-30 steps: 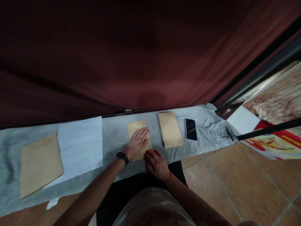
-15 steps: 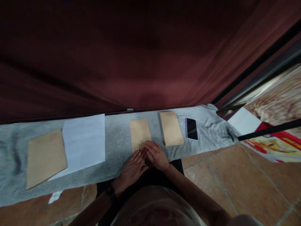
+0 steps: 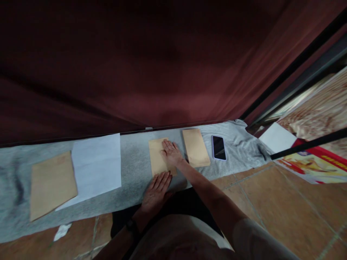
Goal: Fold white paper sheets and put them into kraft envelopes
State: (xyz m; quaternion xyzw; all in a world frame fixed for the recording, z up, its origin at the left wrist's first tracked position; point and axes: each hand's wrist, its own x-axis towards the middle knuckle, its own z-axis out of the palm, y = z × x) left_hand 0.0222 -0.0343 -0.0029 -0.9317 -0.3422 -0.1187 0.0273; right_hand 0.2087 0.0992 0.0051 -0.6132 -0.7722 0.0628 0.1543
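Note:
A brown paper envelope (image 3: 157,155) lies flat on the grey cloth in front of me. My right hand (image 3: 172,153) rests palm down on its upper right part, fingers stretched out. At its near edge, my left hand (image 3: 157,189) lies flat with the fingertips on the paper. Just to the right is a stack of brown envelopes (image 3: 196,148). Off to the left, another brown envelope (image 3: 52,184) overlaps a sheet of white paper (image 3: 99,162).
A phone (image 3: 219,148) lies right of the stack. The grey cloth (image 3: 134,162) covers a narrow surface along a dark red curtain (image 3: 173,101). Beyond a black bar at right is a red and yellow printed box (image 3: 314,162). A white scrap (image 3: 62,231) lies on the tiled floor.
My right hand has moved up from the near edge onto the upper part of the envelope. My left hand stays by the near edge, now apart from the right.

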